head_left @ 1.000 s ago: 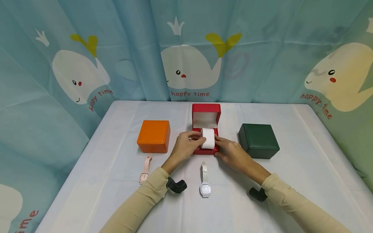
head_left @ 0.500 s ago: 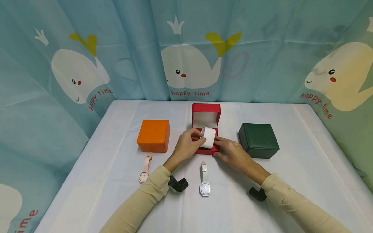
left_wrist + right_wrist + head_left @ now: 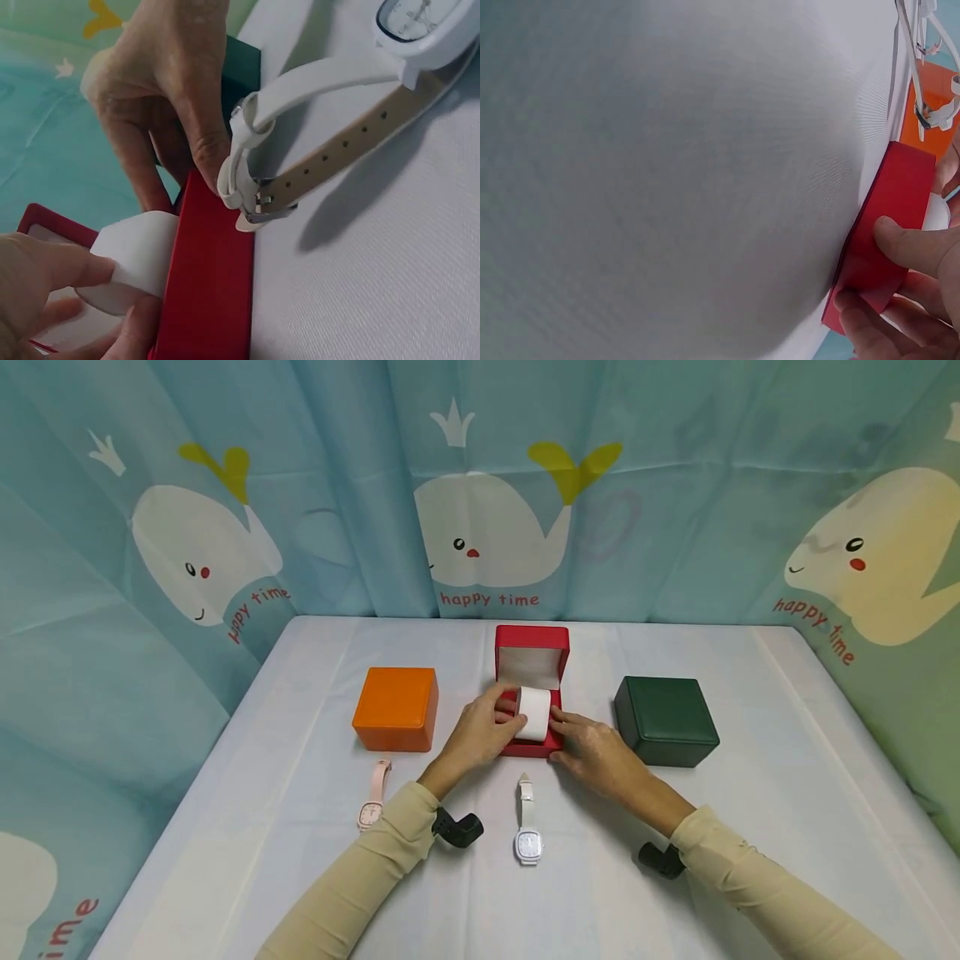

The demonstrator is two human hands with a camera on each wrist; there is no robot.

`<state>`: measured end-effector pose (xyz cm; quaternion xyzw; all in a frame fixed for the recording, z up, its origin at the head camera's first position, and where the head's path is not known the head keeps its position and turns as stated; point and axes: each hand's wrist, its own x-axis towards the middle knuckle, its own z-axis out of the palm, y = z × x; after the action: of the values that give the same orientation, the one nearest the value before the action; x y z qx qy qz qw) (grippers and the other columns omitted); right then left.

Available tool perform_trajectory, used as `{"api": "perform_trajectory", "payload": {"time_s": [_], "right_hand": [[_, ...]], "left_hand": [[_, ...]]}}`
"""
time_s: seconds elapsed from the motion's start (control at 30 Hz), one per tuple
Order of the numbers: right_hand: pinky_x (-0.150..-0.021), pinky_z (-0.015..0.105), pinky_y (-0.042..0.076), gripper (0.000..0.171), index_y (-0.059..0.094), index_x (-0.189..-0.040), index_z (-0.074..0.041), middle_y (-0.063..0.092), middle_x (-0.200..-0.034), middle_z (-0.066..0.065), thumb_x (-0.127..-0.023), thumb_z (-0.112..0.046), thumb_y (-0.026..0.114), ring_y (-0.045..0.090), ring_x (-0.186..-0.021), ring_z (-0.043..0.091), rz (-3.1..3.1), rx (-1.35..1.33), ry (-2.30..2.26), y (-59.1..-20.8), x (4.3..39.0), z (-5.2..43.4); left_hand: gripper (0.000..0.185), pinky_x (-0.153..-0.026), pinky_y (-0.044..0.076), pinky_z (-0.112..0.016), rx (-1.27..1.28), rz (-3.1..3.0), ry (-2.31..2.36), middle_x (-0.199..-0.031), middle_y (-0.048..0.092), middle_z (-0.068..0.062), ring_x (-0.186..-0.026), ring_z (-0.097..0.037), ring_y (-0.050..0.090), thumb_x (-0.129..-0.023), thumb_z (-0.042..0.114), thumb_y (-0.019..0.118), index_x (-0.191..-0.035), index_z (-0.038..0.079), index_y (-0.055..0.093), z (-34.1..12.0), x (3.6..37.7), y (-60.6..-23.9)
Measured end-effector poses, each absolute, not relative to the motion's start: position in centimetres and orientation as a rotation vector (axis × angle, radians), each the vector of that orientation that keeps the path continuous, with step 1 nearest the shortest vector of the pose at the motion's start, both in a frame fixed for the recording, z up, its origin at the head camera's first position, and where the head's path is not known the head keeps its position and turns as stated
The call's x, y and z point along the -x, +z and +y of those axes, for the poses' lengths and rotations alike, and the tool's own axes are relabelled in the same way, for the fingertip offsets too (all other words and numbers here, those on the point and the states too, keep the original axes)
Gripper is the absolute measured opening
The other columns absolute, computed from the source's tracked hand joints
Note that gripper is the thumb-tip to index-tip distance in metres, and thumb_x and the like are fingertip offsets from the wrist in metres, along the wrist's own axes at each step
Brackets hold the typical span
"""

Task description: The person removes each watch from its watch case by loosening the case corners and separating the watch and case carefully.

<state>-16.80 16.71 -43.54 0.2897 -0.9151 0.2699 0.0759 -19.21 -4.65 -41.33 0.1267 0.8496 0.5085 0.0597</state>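
Observation:
A red watch box [image 3: 532, 637] stands at the middle of the table with its lid raised, showing a pale lining. My left hand [image 3: 477, 727] pinches a white watch cushion [image 3: 535, 713] between thumb and fingers, at the box's opening. How deep the cushion sits is hard to tell. On the other side, my right hand [image 3: 597, 753] grips the box's near right corner, thumb on the red front wall [image 3: 904, 187] in the right wrist view. A white watch [image 3: 528, 845], its strap buckled into a loop in the left wrist view, lies in front of the box.
An orange box [image 3: 395, 706] stands shut to the left and a dark green box [image 3: 667, 718] shut to the right. A pink watch [image 3: 375, 795] lies beside my left forearm. Behind the white-covered table [image 3: 600, 893] hangs a blue curtain [image 3: 345, 552].
The white cushion tilted to the right half a second ago and now stands straighter again, still in my left hand. My right hand stays on the red box.

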Motion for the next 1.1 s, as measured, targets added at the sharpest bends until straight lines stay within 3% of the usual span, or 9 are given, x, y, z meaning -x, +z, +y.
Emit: {"api": "perform_trajectory", "payload": {"time_s": [0.2, 0.87, 1.1], "right_hand": [[-0.097, 0.048, 0.050, 0.054, 0.065, -0.127, 0.012, 0.058, -0.139, 0.023, -0.079, 0.000, 0.087, 0.059, -0.124, 0.039, -2.740, -0.848, 0.828, -43.62, 16.72, 16.50], [-0.094, 0.048, 0.052, 0.056, 0.066, -0.126, 0.010, 0.060, -0.137, 0.021, -0.078, -0.007, 0.089, 0.061, -0.121, 0.038, -2.746, -0.785, 0.727, -43.65, 16.29, 15.71], [-0.093, 0.047, 0.052, 0.055, 0.067, -0.125, 0.010, 0.060, -0.137, 0.021, -0.078, -0.006, 0.089, 0.061, -0.120, 0.039, -2.773, -0.771, 0.701, -43.29, 16.36, 15.72]], "left_hand": [[0.046, -0.078, 0.056, -0.029, -0.478, 2.706, 1.435, -0.128, 0.061, -0.016, -0.093, -0.022, 0.068, -0.095, 0.003, 0.066, -0.140, 0.005, 0.059, -4.74, 19.26, -41.53], [0.027, -0.077, 0.050, -0.029, -0.484, 2.874, 1.268, -0.094, 0.060, -0.009, -0.086, -0.021, 0.058, -0.093, 0.002, 0.068, -0.119, -0.005, 0.071, -4.13, 19.52, -41.90], [0.022, -0.077, 0.053, -0.029, -0.452, 2.888, 1.267, -0.094, 0.062, -0.009, -0.084, -0.020, 0.061, -0.093, 0.002, 0.069, -0.115, -0.002, 0.071, -3.82, 19.77, -42.24]]}}
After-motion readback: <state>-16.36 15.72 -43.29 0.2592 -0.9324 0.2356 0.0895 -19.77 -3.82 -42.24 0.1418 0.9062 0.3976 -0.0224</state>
